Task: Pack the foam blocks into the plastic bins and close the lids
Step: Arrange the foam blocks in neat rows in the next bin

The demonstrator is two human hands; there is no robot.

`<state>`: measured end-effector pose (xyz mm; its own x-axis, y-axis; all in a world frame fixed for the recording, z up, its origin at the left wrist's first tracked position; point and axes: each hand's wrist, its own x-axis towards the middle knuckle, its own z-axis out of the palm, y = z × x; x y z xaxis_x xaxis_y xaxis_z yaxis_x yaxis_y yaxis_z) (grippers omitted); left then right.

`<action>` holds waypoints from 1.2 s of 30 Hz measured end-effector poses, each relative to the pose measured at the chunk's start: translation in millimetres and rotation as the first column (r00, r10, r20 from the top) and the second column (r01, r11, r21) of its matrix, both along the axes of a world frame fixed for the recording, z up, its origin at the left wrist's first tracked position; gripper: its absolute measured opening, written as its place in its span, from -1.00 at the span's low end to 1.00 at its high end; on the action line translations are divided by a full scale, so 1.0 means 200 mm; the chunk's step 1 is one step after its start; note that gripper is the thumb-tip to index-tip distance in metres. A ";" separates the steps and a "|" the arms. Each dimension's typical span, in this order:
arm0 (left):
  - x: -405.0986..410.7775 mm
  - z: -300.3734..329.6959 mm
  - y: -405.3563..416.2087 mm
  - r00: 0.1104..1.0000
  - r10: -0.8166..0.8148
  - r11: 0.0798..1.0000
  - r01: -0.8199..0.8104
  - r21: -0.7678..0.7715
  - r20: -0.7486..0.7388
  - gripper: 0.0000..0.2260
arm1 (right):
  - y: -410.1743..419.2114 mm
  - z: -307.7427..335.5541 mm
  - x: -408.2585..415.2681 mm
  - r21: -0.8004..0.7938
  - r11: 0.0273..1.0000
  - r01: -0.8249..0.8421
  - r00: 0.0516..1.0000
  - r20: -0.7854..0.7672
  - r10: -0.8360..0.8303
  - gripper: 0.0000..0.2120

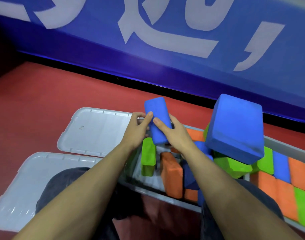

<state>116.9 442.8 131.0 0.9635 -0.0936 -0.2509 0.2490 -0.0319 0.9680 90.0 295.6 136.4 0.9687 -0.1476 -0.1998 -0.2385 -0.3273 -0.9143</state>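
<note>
Nearest: person's knees in dark trousers (68, 187), both forearms reaching fwd over them. Near left, a grey lid (21, 193) lies flat on the red floor (44, 94); a 2nd grey lid (96, 130) lies just beyond it, also flat.

Centre: clear plastic bin (148, 189), lid off, w/ blocks standing inside – green block (149, 156) at left, orange block (172, 175) beside it, dark blue one to the right, partly hidden by the right arm. Right bin (286, 144) is packed w/ orange, green & blue blocks in rows; a large blue block (234, 129) sits tilted on top of the pile betw. the two bins.

Above centre bin: left hand (136, 130) & right hand (174, 134) both grip a small blue block (157, 120), fingers & thumbs curled round its sides, block tilted, upper end leaning left.

Far: blue wall (165, 63) w/ big white characters.
</note>
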 end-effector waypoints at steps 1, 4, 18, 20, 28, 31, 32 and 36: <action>0.00 -0.02 0.01 0.999 -0.033 0.999 0.033 -0.025 -0.009 -0.61 | 0.00 -0.01 0.01 0.011 1.000 0.024 1.000 0.015 -0.025 -0.47; 0.00 -0.03 0.03 0.992 -0.128 0.991 0.128 -0.024 -0.004 -0.63 | -0.03 -0.03 0.01 0.009 0.995 0.104 0.994 0.018 -0.104 -0.46; 0.13 -0.45 0.07 0.979 -0.036 0.860 0.133 0.493 -0.202 -0.60 | -0.10 -0.11 0.16 -0.055 0.960 0.274 0.961 -0.004 -0.275 -0.47; 0.15 -0.58 0.09 0.948 -0.074 0.803 0.241 0.545 -0.310 -0.55 | -0.10 -0.13 0.17 0.005 0.950 0.314 0.950 -0.002 -0.314 -0.46; 0.12 -0.94 -0.05 0.897 -0.023 0.672 0.340 0.657 -0.441 -0.11 | -0.10 -0.23 0.21 0.222 0.898 0.381 0.911 0.077 -0.406 -0.54; 0.11 -0.98 -0.08 0.894 0.014 0.640 0.337 0.690 -0.448 -0.10 | -0.11 -0.27 0.22 0.281 0.885 0.372 0.915 0.052 -0.401 -0.59; 0.11 -0.99 -0.09 0.893 0.024 0.637 0.333 0.695 -0.450 -0.10 | -0.11 -0.29 0.22 0.291 0.886 0.360 0.921 0.041 -0.388 -0.60; 0.15 -1.03 -0.13 0.875 0.010 0.651 0.361 0.668 -0.483 -0.20 | -0.12 -0.35 0.23 0.292 0.899 0.326 0.941 -0.007 -0.339 -0.59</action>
<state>147.2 417.5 -74.4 0.7290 0.1396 -0.6701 0.5177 -0.7529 0.4064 136.2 271.8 66.8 0.8817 -0.4058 -0.2408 -0.2460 0.0402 -0.9684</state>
